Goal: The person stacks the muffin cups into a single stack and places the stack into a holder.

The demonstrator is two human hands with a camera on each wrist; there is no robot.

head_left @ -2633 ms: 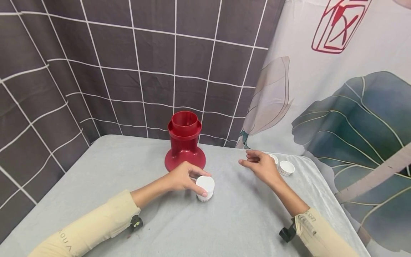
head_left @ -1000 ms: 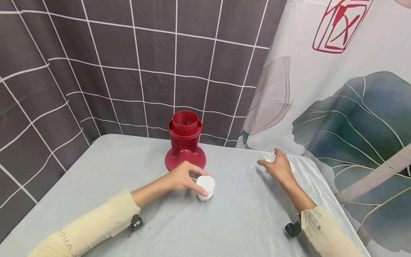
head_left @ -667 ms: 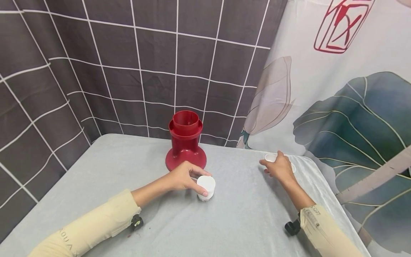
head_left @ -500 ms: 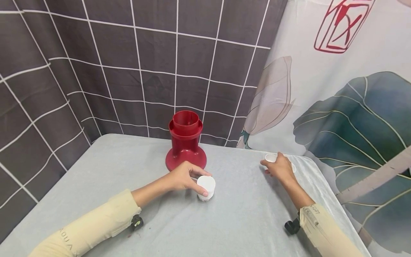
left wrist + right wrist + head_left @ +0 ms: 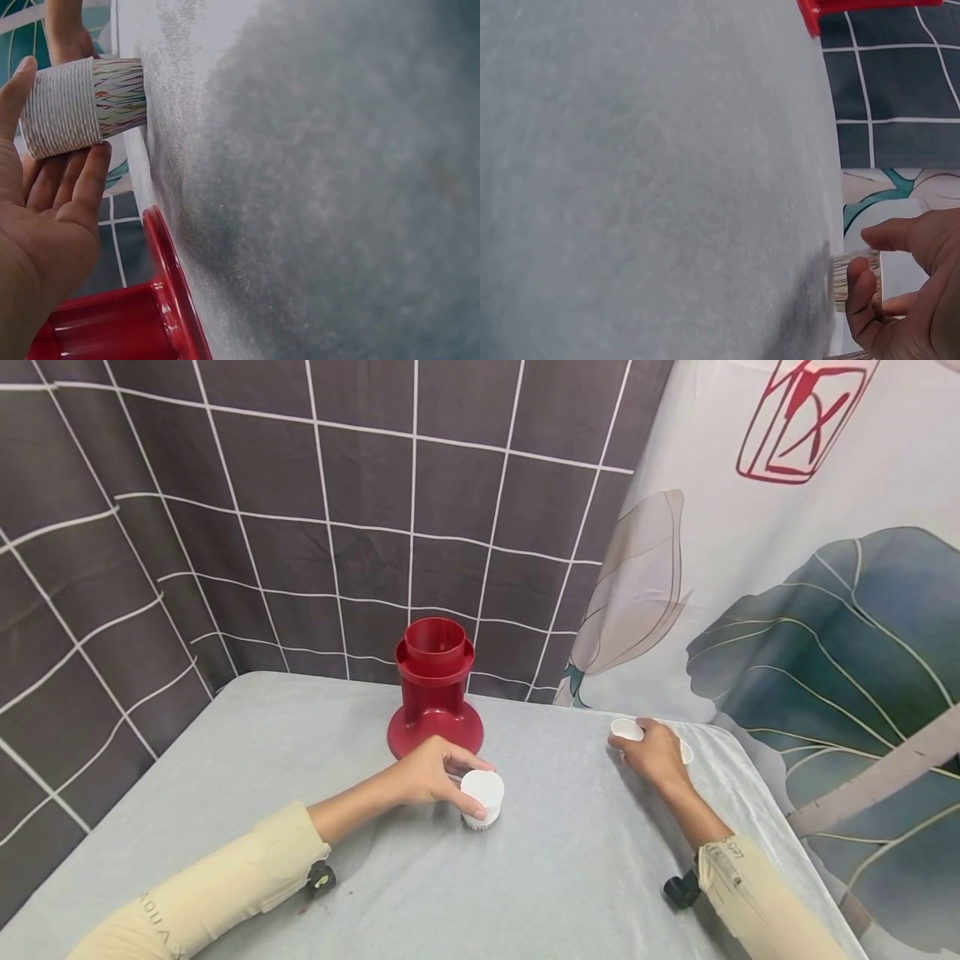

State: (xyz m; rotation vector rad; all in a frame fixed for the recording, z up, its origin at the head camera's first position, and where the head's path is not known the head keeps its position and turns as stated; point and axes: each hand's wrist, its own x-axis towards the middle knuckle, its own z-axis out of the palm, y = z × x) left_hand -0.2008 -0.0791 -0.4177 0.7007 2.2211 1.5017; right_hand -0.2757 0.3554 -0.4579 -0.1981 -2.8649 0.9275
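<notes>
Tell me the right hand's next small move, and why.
Probably lift the white cup gently off the table. The right hand has its fingers curled around that cup, which appears to rest there, while the left hand holds a cup stack it could plausibly join.

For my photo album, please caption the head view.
Left hand grips a white-topped cylinder before a red stand; right hand curls around a white cup.
</notes>
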